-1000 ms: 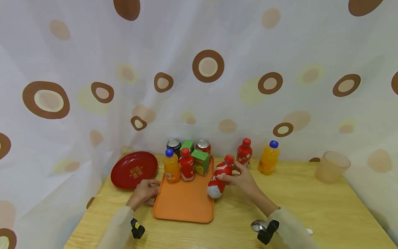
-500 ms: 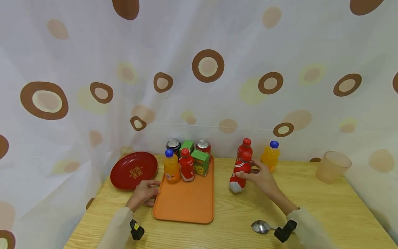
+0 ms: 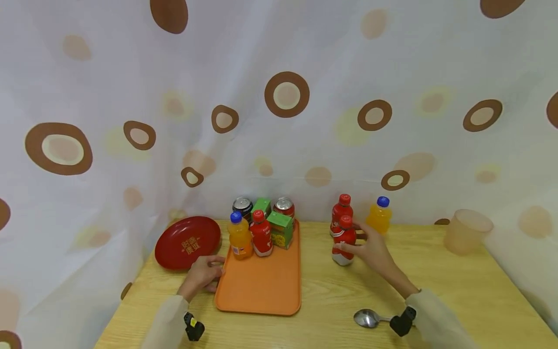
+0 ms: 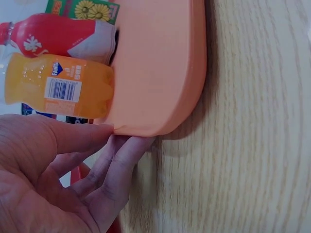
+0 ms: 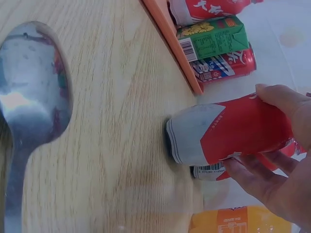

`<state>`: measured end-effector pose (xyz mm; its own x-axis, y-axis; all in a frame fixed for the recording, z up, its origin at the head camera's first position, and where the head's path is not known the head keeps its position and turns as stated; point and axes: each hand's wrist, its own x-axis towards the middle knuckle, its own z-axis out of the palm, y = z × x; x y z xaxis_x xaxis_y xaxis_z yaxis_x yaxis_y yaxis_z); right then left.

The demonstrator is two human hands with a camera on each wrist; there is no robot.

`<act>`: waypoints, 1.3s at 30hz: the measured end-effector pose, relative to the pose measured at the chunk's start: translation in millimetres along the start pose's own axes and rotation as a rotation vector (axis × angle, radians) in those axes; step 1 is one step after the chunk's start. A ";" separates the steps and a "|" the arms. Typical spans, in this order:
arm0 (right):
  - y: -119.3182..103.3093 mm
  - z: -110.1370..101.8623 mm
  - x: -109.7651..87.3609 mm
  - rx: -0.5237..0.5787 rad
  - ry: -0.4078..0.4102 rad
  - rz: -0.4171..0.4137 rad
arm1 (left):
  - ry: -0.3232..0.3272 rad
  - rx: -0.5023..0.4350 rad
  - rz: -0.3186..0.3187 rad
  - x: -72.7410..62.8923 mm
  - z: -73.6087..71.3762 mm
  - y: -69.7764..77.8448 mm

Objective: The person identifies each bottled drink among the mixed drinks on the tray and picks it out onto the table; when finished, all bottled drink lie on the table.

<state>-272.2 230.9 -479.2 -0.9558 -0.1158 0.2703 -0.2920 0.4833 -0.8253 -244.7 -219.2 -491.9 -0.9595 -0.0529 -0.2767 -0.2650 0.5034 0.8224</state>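
My right hand point(image 3: 372, 249) grips a red-and-white bottle point(image 3: 344, 242) around its upper body, just in front of another red bottle point(image 3: 341, 212) on the table. In the right wrist view the held bottle point(image 5: 233, 128) stands upright, its base at or very near the wood. At the left edge of the orange tray point(image 3: 261, 286), my left hand point(image 3: 202, 276) pinches the rim between thumb and fingers, as the left wrist view also shows. On the tray's far half stand an orange soda bottle point(image 3: 240, 236), a red bottle point(image 3: 261, 235), green drink cartons point(image 3: 281, 230) and a red can point(image 3: 284, 207).
A dark can point(image 3: 242, 207) stands at the tray's back left. Left of the tray leans a red plate point(image 3: 188, 242). Behind my right hand is another orange soda bottle point(image 3: 379, 215). A spoon point(image 3: 367, 318) lies near my right wrist, and a translucent cup point(image 3: 467, 232) stands far right.
My right hand has carried the red-and-white bottle from above the tray's right edge to the right, and the bottle has become more upright. The left hand has stayed at the tray rim.
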 end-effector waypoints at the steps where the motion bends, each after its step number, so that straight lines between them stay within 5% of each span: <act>1: 0.1 0.4 0.9 0.001 -0.008 0.005 | 0.003 -0.005 -0.005 -0.6 0.2 -2.1; 26: 8.5 7.0 0.1 0.034 0.009 -0.001 | 0.017 -0.019 0.001 1.5 0.2 -3.1; 39: -7.1 -0.9 4.0 -0.038 -0.071 0.037 | -0.003 -0.026 -0.018 0.7 -1.4 -2.7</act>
<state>-274.0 227.8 -471.8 -0.9664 -0.1574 0.2031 -0.2560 0.5206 -0.8145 -244.9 -221.7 -493.6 -0.9542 -0.0592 -0.2932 -0.2848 0.4794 0.8301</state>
